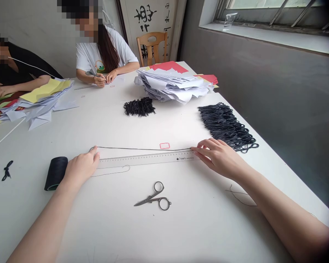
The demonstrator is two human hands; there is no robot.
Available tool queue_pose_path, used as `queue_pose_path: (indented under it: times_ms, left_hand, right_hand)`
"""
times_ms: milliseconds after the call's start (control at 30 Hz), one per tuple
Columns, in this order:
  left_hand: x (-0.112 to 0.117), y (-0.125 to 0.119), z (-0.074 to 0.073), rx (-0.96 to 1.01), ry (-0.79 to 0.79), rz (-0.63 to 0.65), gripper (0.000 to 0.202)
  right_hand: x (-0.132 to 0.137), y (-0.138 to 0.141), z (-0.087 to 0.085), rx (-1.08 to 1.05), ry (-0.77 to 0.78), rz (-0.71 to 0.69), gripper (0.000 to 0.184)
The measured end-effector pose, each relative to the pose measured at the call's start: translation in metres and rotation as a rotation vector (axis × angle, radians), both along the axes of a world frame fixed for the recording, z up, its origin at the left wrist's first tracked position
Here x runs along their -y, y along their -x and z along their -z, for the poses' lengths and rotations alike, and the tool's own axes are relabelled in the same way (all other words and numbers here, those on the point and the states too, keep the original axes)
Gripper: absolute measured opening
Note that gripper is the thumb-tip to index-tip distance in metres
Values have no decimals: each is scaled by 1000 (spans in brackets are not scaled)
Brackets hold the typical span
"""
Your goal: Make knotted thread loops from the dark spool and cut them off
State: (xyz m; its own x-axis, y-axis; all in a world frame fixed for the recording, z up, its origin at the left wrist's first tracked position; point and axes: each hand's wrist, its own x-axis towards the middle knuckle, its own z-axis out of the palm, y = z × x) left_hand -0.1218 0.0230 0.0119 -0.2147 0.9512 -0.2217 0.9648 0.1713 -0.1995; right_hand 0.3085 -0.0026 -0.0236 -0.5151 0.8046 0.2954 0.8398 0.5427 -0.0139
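A clear plastic ruler lies flat on the white table in front of me. A thin black thread is stretched straight along its far edge. My left hand pinches the thread at the ruler's left end, fingers closed. My right hand pinches the thread's other end at the ruler's right end. A black spool of thread lies just left of my left hand. Small metal scissors rest shut on the table nearer to me than the ruler.
A heap of black cord loops lies beyond my right hand, a smaller black bundle farther back. White paper stacks and coloured sheets sit at the back. Two people sit at the far left. A loose thread scrap lies by my right forearm.
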Motion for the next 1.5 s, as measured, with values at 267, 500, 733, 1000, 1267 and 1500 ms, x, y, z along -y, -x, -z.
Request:
queue_pose_path:
  times_ms: [267, 500, 733, 1000, 1267, 1500]
  left_hand:
    - [2, 0, 1, -7, -23, 28, 64]
    - [-15, -14, 4, -61, -64, 52, 61]
    - [-42, -29, 13, -30, -162, 40, 56]
    - [-38, -31, 17, 23, -227, -86, 59]
    - [-33, -33, 22, 38, -296, -113, 70]
    - [-16, -41, 9, -2, -345, -21, 53]
  right_hand:
    - [0, 2, 6, 80, -29, 66, 35]
    - [-32, 26, 6, 179, 69, 253, 45]
    - [-66, 40, 14, 124, 79, 373, 53]
    - [-68, 34, 27, 38, 27, 381, 56]
    - [-70, 34, 30, 29, 49, 416, 64]
    - [-69, 34, 29, 17, 35, 410, 63]
